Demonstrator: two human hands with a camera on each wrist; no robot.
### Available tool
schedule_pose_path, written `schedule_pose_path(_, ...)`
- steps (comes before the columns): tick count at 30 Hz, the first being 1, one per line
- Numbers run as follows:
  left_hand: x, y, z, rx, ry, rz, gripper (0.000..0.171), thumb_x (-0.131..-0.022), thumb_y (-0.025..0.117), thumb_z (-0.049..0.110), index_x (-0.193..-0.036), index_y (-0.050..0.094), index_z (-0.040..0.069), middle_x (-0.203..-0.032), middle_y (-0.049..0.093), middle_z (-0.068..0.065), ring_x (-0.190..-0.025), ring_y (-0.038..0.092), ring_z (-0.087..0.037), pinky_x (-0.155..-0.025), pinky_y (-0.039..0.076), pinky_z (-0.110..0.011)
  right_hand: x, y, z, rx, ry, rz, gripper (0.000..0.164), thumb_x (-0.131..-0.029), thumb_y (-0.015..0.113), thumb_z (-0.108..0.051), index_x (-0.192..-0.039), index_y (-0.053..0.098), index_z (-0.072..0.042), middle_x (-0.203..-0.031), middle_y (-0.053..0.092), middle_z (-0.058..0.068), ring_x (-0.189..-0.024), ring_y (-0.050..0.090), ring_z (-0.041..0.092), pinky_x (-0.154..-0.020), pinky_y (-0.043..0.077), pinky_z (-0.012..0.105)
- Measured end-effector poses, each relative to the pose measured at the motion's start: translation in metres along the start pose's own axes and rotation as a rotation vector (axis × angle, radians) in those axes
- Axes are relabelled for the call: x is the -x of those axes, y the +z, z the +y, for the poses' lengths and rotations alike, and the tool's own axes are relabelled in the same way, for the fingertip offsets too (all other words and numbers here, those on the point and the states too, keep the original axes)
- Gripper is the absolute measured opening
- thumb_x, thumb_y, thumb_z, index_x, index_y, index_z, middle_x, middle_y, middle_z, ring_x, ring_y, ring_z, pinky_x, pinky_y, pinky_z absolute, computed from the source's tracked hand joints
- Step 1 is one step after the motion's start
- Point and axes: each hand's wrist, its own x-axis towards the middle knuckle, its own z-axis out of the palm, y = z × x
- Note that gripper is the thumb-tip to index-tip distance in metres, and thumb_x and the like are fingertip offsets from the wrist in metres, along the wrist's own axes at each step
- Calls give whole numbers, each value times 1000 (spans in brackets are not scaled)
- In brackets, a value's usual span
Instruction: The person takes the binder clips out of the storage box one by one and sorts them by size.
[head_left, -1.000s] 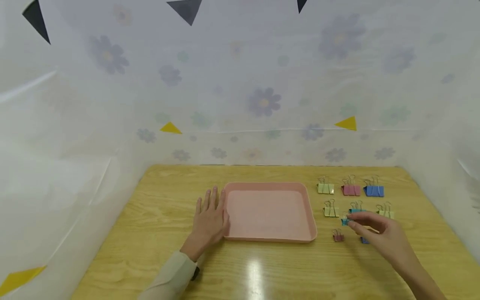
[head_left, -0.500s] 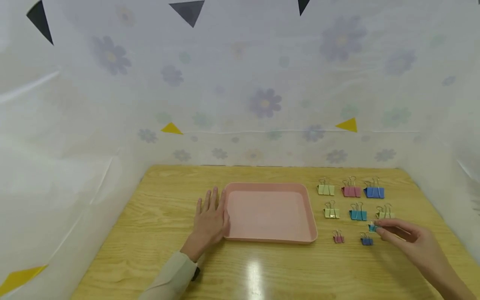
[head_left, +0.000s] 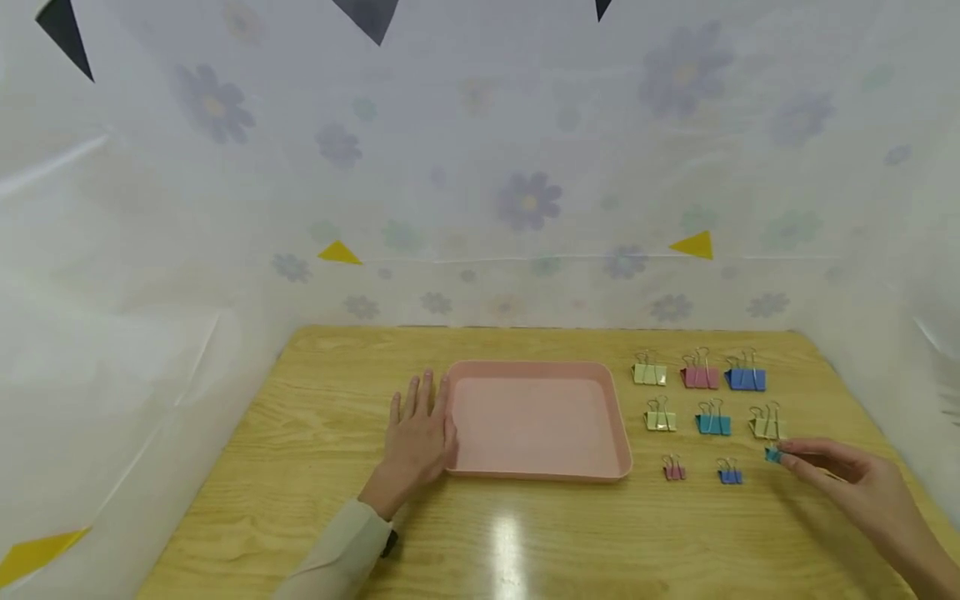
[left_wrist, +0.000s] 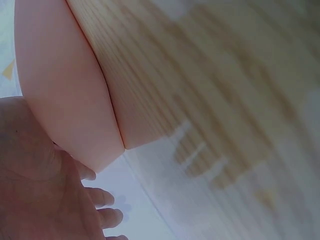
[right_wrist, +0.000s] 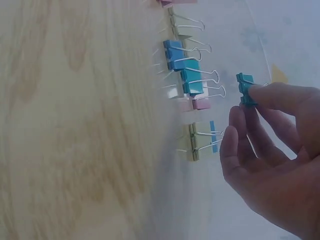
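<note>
My right hand [head_left: 855, 483] pinches a small teal binder clip [head_left: 772, 455] between thumb and fingertips, at the right end of the front row of clips. In the right wrist view the same teal binder clip [right_wrist: 246, 90] shows up close, held above the table. My left hand [head_left: 414, 442] lies with fingers straight against the left side of a pink tray [head_left: 540, 477]. The left wrist view shows that palm beside the tray's outer wall [left_wrist: 65, 85]. Left of the held clip stand a small blue binder clip [head_left: 731, 476] and a small pink binder clip [head_left: 674, 472].
Behind these, a middle row has a yellow clip [head_left: 660, 420], a larger teal clip [head_left: 713, 423] and another yellow clip [head_left: 767, 427]. The back row holds yellow [head_left: 649, 374], pink [head_left: 701, 377] and blue [head_left: 746, 379] clips. A white flowered curtain [head_left: 480, 167] surrounds the wooden table [head_left: 360, 358].
My right hand has carried the small teal binder clip rightward, from above the middle of the rows to the right end of the front row. The left hand stays at the tray.
</note>
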Motion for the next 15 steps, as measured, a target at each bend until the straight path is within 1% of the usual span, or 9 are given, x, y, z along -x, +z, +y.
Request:
schedule_pose_path(3,0,-2,1,26,10,1,60,-109,30,28,-164,23,7,-167,20,-23,-154,18,-43,-120,14,-64,-1,-1,10,15,-6,6,25,-98,71,-18,-116,75,0,-102,70,-28,-97,52,-24,-71,46,5)
schedule_pose_path(8,2,-5,2,29,-2,-11,60,-108,33,27,-164,23,6,-167,20,-23,-153,19,-44,-120,14,-64,-3,0,24,68,1,-36,28,-98,72,-20,-114,75,2,-100,70,-27,-91,55,-19,-66,55,18)
schedule_pose_path(10,3,-6,2,31,-10,-16,60,-108,33,26,-164,23,7,-167,20,-23,-153,18,-44,-120,13,-64,-5,1,27,92,-1,-48,29,-97,74,-20,-113,75,4,-99,71,-25,-89,58,-16,-66,56,20)
schedule_pose_path(13,3,-7,3,61,-9,-7,60,-107,36,26,-163,25,5,-167,21,-24,-153,19,-45,-120,12,-65,-8,0,31,112,2,-61,30,-96,75,-20,-112,75,5,-97,71,-25,-87,61,-14,-67,54,16)
schedule_pose_path(15,1,-6,3,63,-7,-10,61,-108,35,27,-164,24,6,-167,20,-23,-153,18,-44,-120,12,-65,-8,-2,32,120,9,-68,30,-96,75,-21,-112,75,5,-97,71,-25,-86,62,-13,-68,52,13)
